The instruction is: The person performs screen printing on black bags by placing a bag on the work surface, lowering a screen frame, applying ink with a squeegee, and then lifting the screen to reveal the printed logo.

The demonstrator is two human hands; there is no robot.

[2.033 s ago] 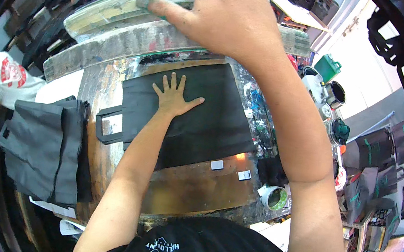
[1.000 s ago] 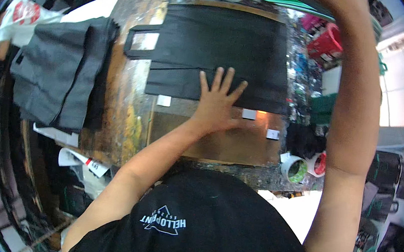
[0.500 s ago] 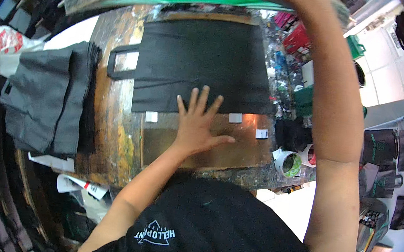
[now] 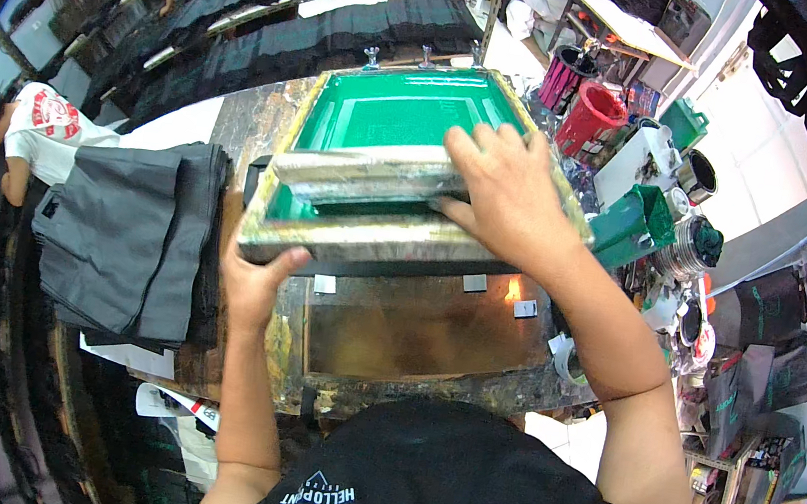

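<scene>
A screen-printing frame with green ink on its mesh lies over the table's middle, covering most of the black bag; one bag handle pokes out at its left. My right hand grips the right end of a long squeegee, which lies across the near part of the screen. My left hand is closed round the frame's near left corner, thumb at its front edge; its other fingers are mostly hidden. Small white tabs sit on the brown board just in front of the frame.
A stack of black bags lies at the left. Ink containers, among them a red bucket and a green one, crowd the right side. Bags cover racks behind. Two other people are at the far left and back left.
The raised frame has come down over the black bag. My left hand has moved from the bag to the frame's corner. My right hand has come down and holds the squeegee.
</scene>
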